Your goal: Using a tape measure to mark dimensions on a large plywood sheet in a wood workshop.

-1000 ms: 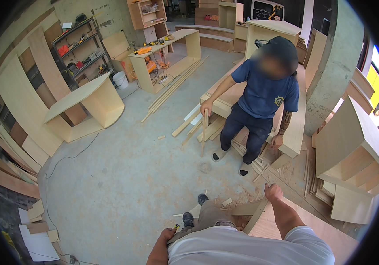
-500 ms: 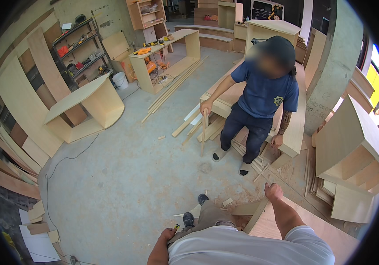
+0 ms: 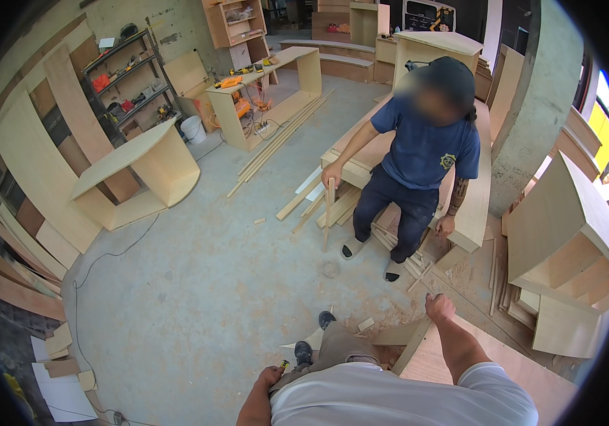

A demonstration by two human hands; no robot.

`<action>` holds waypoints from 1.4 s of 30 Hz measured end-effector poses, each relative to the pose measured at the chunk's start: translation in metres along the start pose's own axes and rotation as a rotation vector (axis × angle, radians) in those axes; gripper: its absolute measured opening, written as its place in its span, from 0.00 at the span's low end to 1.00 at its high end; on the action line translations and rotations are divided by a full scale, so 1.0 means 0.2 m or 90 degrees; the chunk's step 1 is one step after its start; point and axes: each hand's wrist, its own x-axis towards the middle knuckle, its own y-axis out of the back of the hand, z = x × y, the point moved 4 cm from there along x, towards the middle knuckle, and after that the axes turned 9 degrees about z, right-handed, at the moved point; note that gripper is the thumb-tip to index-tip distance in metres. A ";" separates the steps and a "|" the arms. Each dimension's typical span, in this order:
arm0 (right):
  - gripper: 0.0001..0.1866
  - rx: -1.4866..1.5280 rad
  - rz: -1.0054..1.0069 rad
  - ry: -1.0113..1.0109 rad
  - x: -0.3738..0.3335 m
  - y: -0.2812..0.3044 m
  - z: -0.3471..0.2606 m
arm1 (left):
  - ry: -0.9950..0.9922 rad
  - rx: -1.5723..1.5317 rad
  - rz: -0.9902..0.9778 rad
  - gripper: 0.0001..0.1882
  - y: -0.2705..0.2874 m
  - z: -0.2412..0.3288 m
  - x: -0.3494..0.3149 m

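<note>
Low in front, beside my thigh, my left hand [image 3: 271, 375] is closed around a small yellow-and-black tool [image 3: 284, 365]. Only its tip shows, so its exact kind is hidden. My right arm reaches forward over a plywood box [image 3: 489, 358]. Above the box's far corner, my right hand [image 3: 440, 307] has its fingers curled closed; whatever they may hold cannot be made out. Facing me, a person [image 3: 425, 156] in a dark blue shirt sits on a long plywood piece [image 3: 471, 206]. One of that person's hands rests on an upright wooden strip [image 3: 329, 213].
Wood offcuts [image 3: 418, 266] and sawdust lie around the other person's feet. Long strips [image 3: 283, 142] lie on the floor near a plywood frame [image 3: 237, 121] with power tools. A cable [image 3: 95, 263] crosses the left floor. Cabinet carcasses [image 3: 560, 227] stand at right.
</note>
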 end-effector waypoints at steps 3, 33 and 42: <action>0.27 0.000 0.002 0.000 0.00 0.00 0.00 | -0.008 0.001 0.006 0.31 0.00 0.00 0.00; 0.27 -0.005 0.036 0.014 0.00 -0.01 0.01 | 0.008 0.028 -0.013 0.31 0.01 0.04 -0.03; 0.27 -0.006 0.018 0.013 0.01 -0.01 0.01 | -0.001 0.022 -0.002 0.31 0.01 0.03 -0.02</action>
